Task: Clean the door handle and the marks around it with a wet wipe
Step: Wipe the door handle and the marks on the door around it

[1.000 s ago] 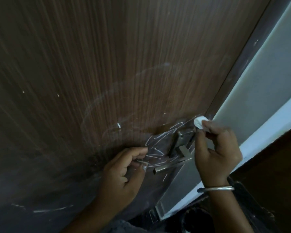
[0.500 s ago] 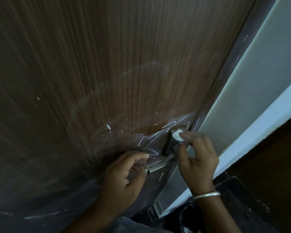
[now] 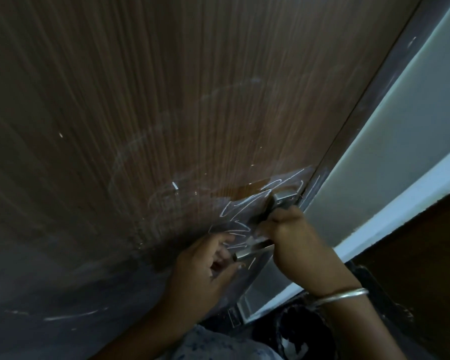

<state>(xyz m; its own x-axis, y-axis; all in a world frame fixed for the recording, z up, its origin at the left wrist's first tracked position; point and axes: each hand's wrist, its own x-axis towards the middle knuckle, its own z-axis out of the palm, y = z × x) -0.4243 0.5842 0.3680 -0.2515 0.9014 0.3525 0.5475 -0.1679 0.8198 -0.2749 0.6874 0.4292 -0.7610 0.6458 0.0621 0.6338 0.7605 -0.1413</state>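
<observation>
wood door (image 3: 166,100), handle (image 3: 247,252) in right hand (image 3: 294,240)

Reaches up and forward with both forearms from the lower edge of the view. Holds the left hand (image 3: 205,266) lower and more to the left, palm turned to the right, fingers curled inward, thumb lying just beside the free end of the door handle (image 3: 244,253); cannot tell whether touching it or not. Holds the right hand (image 3: 294,237) higher, back of the hand toward the camera, wrist bent, fingers folded down and round the door handle, fingertips hidden. Holds the two hands near each other, not touching.
</observation>
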